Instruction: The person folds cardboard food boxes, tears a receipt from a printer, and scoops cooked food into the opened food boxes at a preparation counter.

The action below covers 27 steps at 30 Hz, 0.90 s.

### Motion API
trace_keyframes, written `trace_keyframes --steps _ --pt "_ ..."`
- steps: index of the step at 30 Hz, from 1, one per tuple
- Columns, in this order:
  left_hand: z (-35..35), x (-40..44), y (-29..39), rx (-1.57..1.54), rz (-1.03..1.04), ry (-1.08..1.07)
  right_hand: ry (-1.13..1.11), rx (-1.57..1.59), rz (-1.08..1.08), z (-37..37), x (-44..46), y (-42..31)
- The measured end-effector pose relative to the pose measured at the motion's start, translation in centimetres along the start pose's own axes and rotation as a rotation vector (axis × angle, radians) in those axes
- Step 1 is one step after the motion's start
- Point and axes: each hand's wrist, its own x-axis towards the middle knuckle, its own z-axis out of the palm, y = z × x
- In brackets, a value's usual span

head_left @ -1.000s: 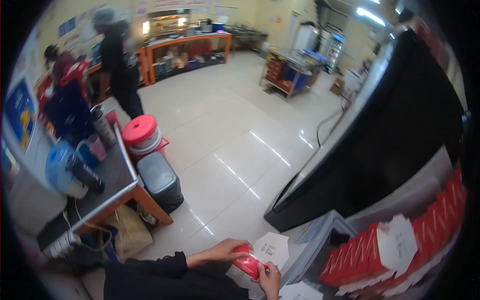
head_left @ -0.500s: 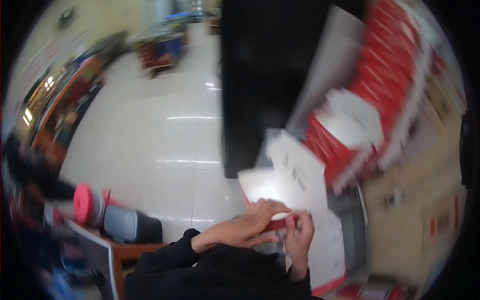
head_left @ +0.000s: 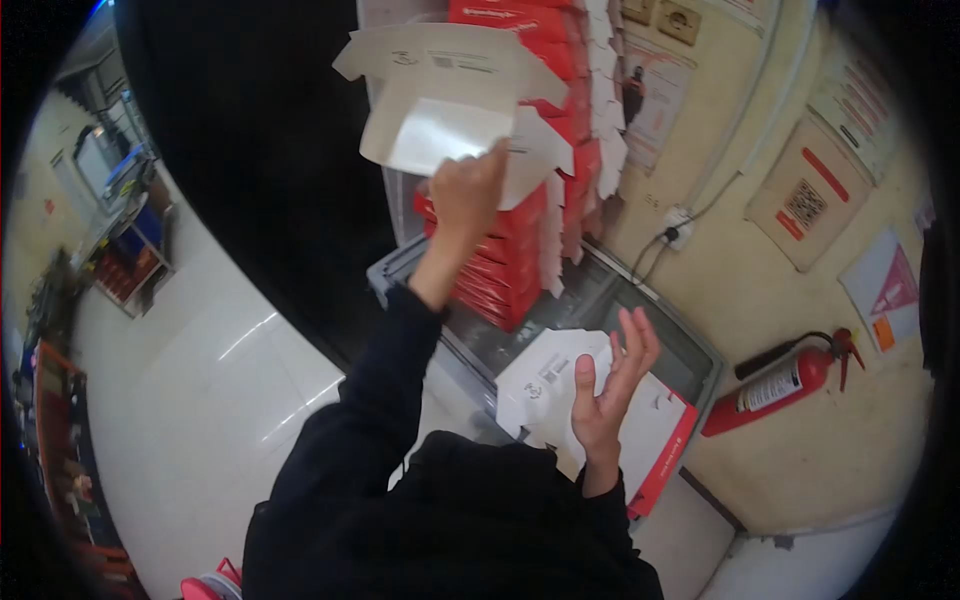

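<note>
At the top of the head view, a partly folded cardboard box [head_left: 440, 85], white inside with printed flaps, is over a tall stack of red-and-white boxes [head_left: 500, 285]. My left hand [head_left: 466, 200] reaches up to it, fingers closed on its near edge; the fingertips are partly hidden. Lower down, my right hand [head_left: 612, 385] is open, fingers raised and spread, holding nothing. Behind and under it lies a flat cardboard box blank [head_left: 655, 425], white with a red edge strip.
A grey plastic crate [head_left: 705, 360] bears the stack and the blank. To the right, a red fire extinguisher [head_left: 775, 395] stands by the wall with cables, a socket [head_left: 678, 228] and posters. A large black panel [head_left: 250, 150] rises at left beside the tiled floor.
The view has swung right toward the wall and stack. My left hand has carried the box up to the stack; my right hand has let go of it and opened over the blank.
</note>
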Motion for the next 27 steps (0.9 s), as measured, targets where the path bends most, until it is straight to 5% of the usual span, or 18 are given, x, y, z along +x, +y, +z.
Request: trace_keyframes --steps 7,14,27 --pt "6.6 -1.4 -1.8 -0.235 -0.156 -0.561 -0.018 -0.049 0.391 -0.9 -5.3 2.9" --pt "5.4 -1.5 1.3 0.13 0.079 -0.376 -0.105 -0.118 0.361 -0.4 -7.3 3.8" --pt "6.2 -0.9 -0.6 -0.248 -0.123 -0.991 -0.307 -0.034 0.399 0.2 -9.2 2.5"
